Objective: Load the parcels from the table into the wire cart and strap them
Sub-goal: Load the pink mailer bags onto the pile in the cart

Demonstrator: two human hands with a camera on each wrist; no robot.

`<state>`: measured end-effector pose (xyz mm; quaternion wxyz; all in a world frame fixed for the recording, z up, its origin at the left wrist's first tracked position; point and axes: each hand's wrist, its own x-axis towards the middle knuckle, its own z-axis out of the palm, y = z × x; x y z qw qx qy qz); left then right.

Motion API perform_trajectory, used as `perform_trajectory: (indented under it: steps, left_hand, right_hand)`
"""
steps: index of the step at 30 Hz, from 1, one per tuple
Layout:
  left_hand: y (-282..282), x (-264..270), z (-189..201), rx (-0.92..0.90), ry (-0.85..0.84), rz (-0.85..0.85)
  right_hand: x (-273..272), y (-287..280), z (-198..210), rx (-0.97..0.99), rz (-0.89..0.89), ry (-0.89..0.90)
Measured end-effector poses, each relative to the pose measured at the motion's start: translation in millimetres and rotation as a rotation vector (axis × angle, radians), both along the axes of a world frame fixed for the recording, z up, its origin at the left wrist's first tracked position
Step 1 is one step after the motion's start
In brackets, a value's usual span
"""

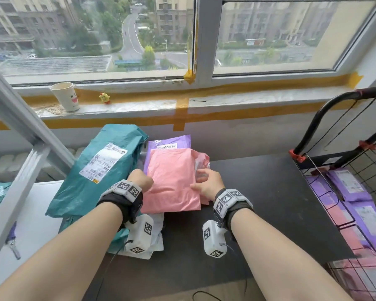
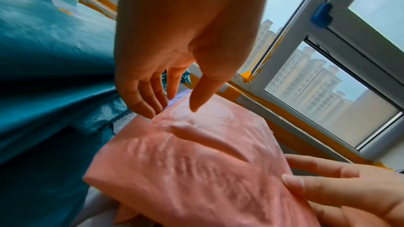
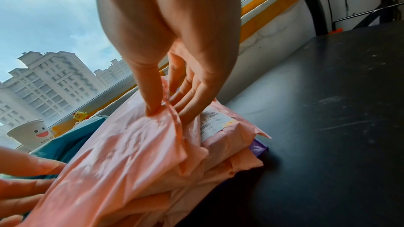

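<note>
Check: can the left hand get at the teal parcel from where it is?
Probably yes. The left hand sits at the pink parcel's left edge, right beside the teal parcel, fingers straight and holding nothing; nothing lies between them.

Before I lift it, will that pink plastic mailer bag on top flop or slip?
The pink plastic mailer bag probably flops: its film wrinkles under the right hand. Its glossy surface may slide off the second pink bag beneath. The left hand supporting the other edge should help.

Black bench (image 1: 269, 192) centre-right of frame; on it, at left: teal parcel (image 1: 100, 168), purple parcel (image 1: 169, 144) under pink parcels (image 1: 172, 181).
</note>
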<state>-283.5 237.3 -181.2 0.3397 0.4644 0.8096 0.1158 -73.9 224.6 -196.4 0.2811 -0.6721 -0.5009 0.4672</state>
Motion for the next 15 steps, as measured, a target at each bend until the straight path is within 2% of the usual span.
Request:
perform_trajectory:
  steps: [4, 7, 11, 15]
  left_hand:
    - [-1.6, 7.3, 4.5, -0.015, -0.098, 0.035]
    - [-5.4, 22.5, 20.6, 0.054, -0.162, 0.031]
    - [-16.8, 60.0, 46.7, 0.158, -0.171, -0.084]
    - [-28.5, 124.1, 62.6, 0.166, -0.212, -0.198]
  right_hand:
    - [9.6, -8.2, 7.1, -0.006, 0.007, 0.068]
    - [24.0, -16.2, 13.6, 0.003, -0.011, 0.125]
    - [61.3, -32.4, 26.9, 0.013, -0.057, 0.253]
    - [127.8, -57.6, 38.9, 0.003, -0.121, 0.315]
